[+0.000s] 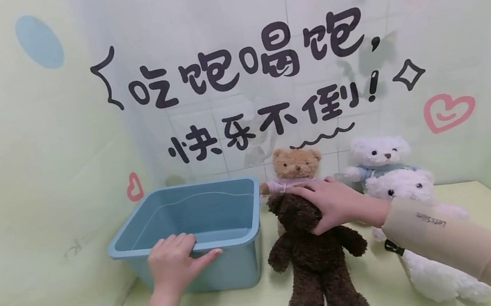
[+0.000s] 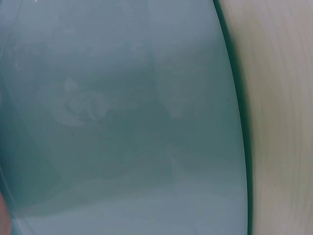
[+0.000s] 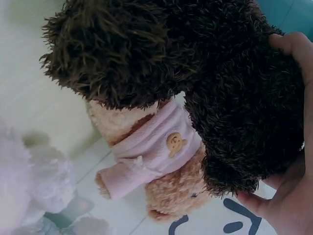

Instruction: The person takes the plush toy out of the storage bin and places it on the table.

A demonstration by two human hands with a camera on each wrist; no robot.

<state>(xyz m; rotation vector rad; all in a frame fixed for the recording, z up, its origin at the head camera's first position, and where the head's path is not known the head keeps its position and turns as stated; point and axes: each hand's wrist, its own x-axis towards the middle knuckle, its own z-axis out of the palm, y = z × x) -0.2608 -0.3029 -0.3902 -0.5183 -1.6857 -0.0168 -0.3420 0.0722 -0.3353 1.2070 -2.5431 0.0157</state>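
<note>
A dark brown teddy bear (image 1: 318, 258) stands upright in the head view, its head gripped by my right hand (image 1: 338, 202). In the right wrist view, fingers and thumb curl round the dark fur (image 3: 244, 88). My left hand (image 1: 171, 262) holds the near rim of a blue plastic bin (image 1: 238, 265), fingers over the edge and thumb along the outside. The left wrist view shows mostly the bin's wall (image 2: 127, 122). Behind the brown bear sits a tan teddy bear (image 1: 297, 164) in a pink top, partly hidden.
Two white teddy bears are on the right: one in blue (image 1: 378, 151) at the back, another (image 1: 435, 273) in front, partly covered by my right sleeve (image 1: 468, 241). The pale table (image 1: 461, 192) meets a wall (image 1: 214, 9) with large black lettering.
</note>
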